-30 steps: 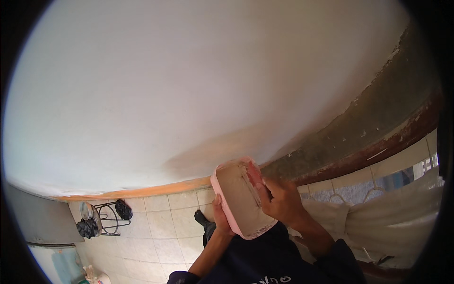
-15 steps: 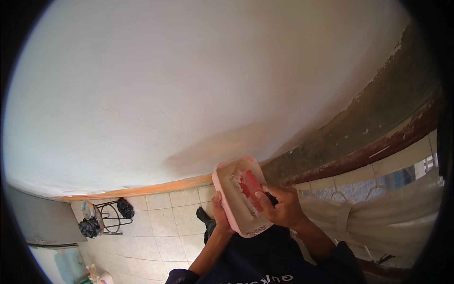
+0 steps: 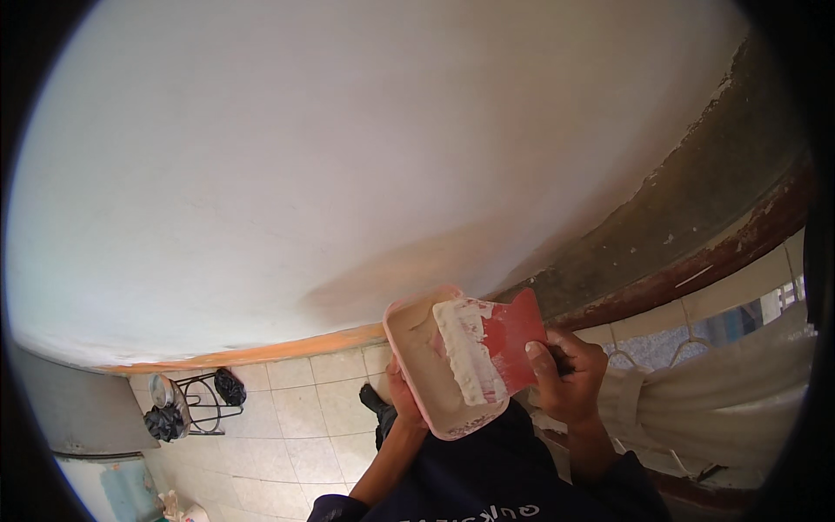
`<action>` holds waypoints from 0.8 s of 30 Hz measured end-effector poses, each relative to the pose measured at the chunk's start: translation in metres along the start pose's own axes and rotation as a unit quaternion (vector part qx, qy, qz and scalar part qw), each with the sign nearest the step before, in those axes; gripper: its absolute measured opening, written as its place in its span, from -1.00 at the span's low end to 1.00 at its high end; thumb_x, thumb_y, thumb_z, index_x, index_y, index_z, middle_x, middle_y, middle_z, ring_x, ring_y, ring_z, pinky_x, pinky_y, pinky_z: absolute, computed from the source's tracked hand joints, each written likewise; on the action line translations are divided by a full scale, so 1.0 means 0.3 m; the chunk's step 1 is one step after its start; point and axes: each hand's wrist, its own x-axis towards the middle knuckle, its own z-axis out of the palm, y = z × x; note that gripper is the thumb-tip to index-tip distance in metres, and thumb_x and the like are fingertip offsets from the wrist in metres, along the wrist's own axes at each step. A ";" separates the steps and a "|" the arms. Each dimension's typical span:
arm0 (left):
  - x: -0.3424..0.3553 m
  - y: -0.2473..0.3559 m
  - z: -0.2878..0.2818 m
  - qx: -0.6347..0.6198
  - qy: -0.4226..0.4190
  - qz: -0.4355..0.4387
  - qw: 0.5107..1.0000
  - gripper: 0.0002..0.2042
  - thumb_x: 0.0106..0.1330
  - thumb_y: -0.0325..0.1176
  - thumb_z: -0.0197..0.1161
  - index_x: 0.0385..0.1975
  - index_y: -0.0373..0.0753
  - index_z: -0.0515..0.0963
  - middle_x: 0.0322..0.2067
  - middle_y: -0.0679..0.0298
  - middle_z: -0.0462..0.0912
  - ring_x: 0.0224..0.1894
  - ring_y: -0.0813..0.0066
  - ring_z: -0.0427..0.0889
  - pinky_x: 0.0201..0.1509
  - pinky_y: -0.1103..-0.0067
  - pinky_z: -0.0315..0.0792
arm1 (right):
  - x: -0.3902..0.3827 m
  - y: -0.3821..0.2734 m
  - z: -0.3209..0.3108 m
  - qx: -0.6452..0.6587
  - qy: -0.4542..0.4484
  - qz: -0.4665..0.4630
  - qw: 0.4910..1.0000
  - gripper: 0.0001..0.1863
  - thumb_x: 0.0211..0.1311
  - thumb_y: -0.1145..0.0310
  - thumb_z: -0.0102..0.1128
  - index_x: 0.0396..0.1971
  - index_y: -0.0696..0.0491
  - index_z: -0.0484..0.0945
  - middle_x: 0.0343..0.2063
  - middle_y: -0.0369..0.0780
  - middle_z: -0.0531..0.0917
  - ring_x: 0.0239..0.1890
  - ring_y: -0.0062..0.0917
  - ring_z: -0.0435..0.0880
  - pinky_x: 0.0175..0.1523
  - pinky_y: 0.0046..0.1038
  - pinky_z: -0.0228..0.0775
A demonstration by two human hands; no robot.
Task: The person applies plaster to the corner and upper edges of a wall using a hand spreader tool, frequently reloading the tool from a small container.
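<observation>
My left hand (image 3: 403, 402) holds a pink rectangular tray (image 3: 419, 366) from below, its inside smeared with whitish filler. My right hand (image 3: 565, 376) grips a red flat scraper (image 3: 513, 335) whose wide edge carries a thick strip of white filler (image 3: 465, 352) and rests over the tray. Both are held in front of a big white plastered wall (image 3: 348, 157), with an orange-tinted patch just above the tray.
An orange band (image 3: 252, 352) runs along the wall's lower edge. To the right is a dark, flaking strip and a reddish-brown frame (image 3: 696, 261), with pale cloth (image 3: 722, 409) below. On the tiled floor (image 3: 287, 418) stands a black metal stand (image 3: 196, 404) with dark bags.
The scraper has come up out of the tray loaded with white filler; earlier my right hand pressed it down inside the tray. The tray has stayed nearly in place.
</observation>
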 end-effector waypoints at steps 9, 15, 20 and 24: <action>0.000 0.001 0.011 0.017 0.025 0.021 0.999 -0.37 0.32 0.08 -0.14 0.30 -0.17 0.13 0.26 0.13 0.24 0.27 0.19 0.26 0.33 0.25 0.19 | -0.062 0.106 0.019 0.105 0.012 0.118 0.987 -0.86 0.16 0.46 0.23 -0.40 0.26 0.55 -0.66 -0.31 0.57 -0.57 -0.79 0.46 -0.47 -0.67 0.30; -0.001 0.005 -0.047 0.116 0.040 0.037 0.992 -0.34 0.31 0.11 -0.12 0.33 -0.14 0.07 0.30 0.15 0.16 0.33 0.18 0.15 0.37 0.23 0.12 | -0.092 0.213 0.038 0.105 0.017 0.089 0.990 -0.87 0.17 0.47 0.22 -0.38 0.23 0.55 -0.57 -0.29 0.62 -0.49 -0.77 0.51 -0.40 -0.66 0.34; 0.016 -0.013 0.005 0.109 0.084 0.030 0.990 -0.39 0.34 0.11 -0.18 0.26 -0.19 0.14 0.20 0.15 0.26 0.22 0.22 0.29 0.27 0.27 0.25 | -0.126 0.250 0.034 0.221 0.001 0.181 0.958 -0.88 0.20 0.46 0.21 -0.37 0.21 0.56 -0.50 -0.29 0.64 -0.44 -0.78 0.52 -0.36 -0.67 0.35; 0.003 0.000 -0.077 0.015 -0.002 -0.009 1.000 -0.30 0.30 0.16 -0.16 0.32 -0.20 0.06 0.27 0.12 0.20 0.29 0.17 0.22 0.34 0.24 0.16 | -0.139 0.243 0.027 0.195 0.010 0.142 0.970 -0.88 0.21 0.44 0.20 -0.37 0.21 0.56 -0.47 -0.28 0.66 -0.43 -0.77 0.54 -0.34 -0.66 0.38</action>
